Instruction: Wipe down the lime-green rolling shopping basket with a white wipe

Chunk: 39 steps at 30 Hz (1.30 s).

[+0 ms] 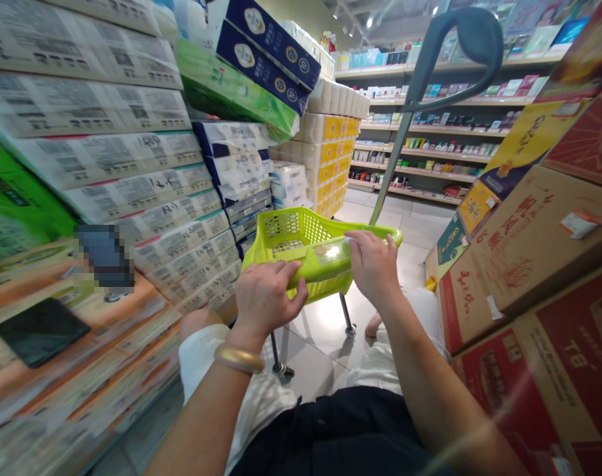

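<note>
A lime-green plastic basket [303, 248] sits tilted on a wheeled metal stand with a grey curved handle [454, 46]. My left hand [268, 297] curls over the basket's green carrying handle [301, 268] at the near rim. My right hand [373, 268] pinches the end of a small shiny plastic packet [331, 254] lying across the basket. The basket's inside is partly hidden by my hands and the packet. A gold bangle [239, 358] circles my left wrist.
Towering stacks of wrapped tissue packs [132, 165] crowd the left side, with a black tablet [40, 330] lying on them. Printed cardboard cartons [519, 251] rise on the right. Yellow-wrapped toilet rolls [331, 152] and stocked shelves [430, 125] stand beyond the tiled aisle.
</note>
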Each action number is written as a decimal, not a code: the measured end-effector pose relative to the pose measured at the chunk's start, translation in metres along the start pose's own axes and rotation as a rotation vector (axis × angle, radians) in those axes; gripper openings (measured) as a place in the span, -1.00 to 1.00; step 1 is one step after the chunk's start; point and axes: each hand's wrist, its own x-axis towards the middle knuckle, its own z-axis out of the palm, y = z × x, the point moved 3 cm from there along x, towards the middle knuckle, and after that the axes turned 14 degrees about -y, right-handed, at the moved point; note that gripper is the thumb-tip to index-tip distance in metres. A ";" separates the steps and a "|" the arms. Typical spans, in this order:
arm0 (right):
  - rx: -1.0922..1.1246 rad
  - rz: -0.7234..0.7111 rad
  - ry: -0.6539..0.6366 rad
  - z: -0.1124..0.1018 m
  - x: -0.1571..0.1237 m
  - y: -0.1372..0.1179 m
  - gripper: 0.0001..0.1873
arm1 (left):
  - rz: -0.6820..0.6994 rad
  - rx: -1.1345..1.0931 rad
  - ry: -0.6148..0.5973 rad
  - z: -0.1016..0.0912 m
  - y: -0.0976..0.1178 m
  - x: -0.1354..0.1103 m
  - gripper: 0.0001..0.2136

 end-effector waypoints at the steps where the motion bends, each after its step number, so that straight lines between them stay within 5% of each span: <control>1: -0.005 0.017 0.014 -0.001 0.000 0.002 -0.65 | -0.001 0.000 -0.001 0.000 0.001 0.001 -0.74; 10: 0.045 -0.213 -0.099 0.021 -0.014 -0.051 -0.71 | 0.011 -0.005 -0.003 0.002 0.001 0.002 -0.72; 19: 0.038 -0.017 -0.005 0.003 -0.004 -0.008 -0.69 | 0.002 -0.014 -0.007 0.001 0.001 0.001 -0.72; 27: 0.046 -0.205 -0.103 0.022 -0.009 -0.050 -0.72 | 0.021 0.014 0.003 0.002 0.002 0.003 -0.72; 35: 0.028 0.001 -0.063 0.005 0.010 -0.015 -0.69 | 0.018 0.015 0.008 0.001 0.001 0.001 -0.72; 39: 0.002 -0.058 -0.117 0.012 0.011 -0.028 -0.71 | 0.024 0.011 0.018 0.001 0.004 0.003 -0.72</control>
